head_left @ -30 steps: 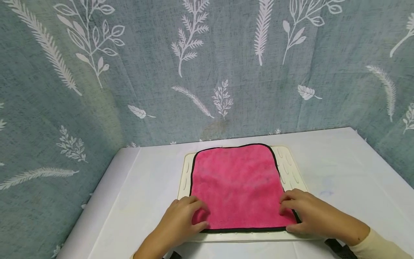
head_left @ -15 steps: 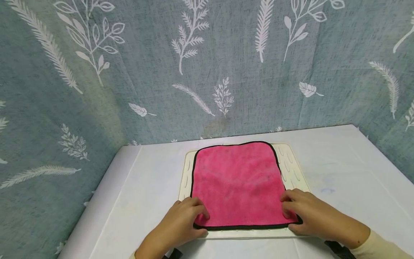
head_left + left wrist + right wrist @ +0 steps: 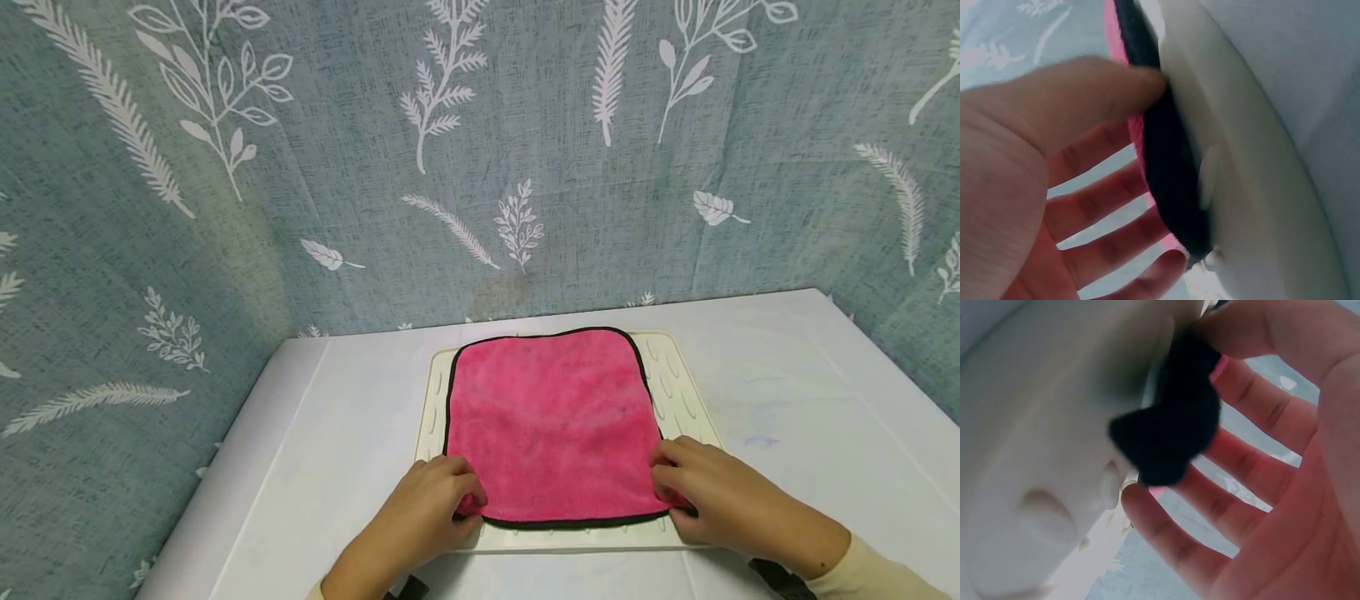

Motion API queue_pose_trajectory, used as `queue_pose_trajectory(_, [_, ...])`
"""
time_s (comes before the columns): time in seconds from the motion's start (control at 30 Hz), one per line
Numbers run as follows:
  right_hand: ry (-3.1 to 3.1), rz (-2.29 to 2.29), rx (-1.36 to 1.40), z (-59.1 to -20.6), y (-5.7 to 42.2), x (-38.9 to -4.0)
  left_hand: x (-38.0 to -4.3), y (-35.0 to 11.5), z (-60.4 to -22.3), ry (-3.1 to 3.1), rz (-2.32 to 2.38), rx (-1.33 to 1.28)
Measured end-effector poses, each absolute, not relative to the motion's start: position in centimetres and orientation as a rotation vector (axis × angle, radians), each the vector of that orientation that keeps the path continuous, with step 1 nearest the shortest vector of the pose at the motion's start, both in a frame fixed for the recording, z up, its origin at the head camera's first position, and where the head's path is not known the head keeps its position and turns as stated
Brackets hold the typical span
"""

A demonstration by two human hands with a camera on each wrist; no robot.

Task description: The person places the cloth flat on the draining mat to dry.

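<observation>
A pink cloth [image 3: 555, 425] with black edging lies spread on a cream board [image 3: 686, 400] with raised oval bumps. At its near left corner my left hand [image 3: 431, 504] pinches the border between thumb and fingers. The left wrist view has the thumb on the black edging [image 3: 1175, 175], the other fingers on the pink side. My right hand [image 3: 712, 492] grips the near right corner likewise. There, in the right wrist view, a dark flap of the cloth [image 3: 1179, 419] is bent over beside the fingers. Between the hands, the cloth's near edge bows slightly toward me.
The board stands on a white-covered table [image 3: 322, 458]. Behind and to the left hangs a grey-green curtain [image 3: 337, 167] printed with white leaves. Dark straps show at both wrists, and a cream sleeve [image 3: 877, 571] covers the right forearm.
Both hands have closed on the near corners of the cloth. Its near edge, straight before, now curves with the corners drawn up slightly. The board stays in place.
</observation>
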State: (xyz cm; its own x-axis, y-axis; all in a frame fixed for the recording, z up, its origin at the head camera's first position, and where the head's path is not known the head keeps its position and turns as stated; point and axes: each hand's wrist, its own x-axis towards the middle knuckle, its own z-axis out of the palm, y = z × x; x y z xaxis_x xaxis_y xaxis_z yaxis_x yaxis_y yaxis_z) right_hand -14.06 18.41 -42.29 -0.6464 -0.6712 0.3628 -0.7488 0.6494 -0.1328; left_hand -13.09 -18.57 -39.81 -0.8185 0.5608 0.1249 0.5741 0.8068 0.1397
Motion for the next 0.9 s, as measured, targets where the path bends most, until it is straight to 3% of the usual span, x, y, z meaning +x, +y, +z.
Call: queue_pose_trajectory(0.9, [-2.869, 0.558, 1.055, -40.4, 18.5, -14.1, -13.5, -19.2, -39.2, -2.887, -0.273, -0.938])
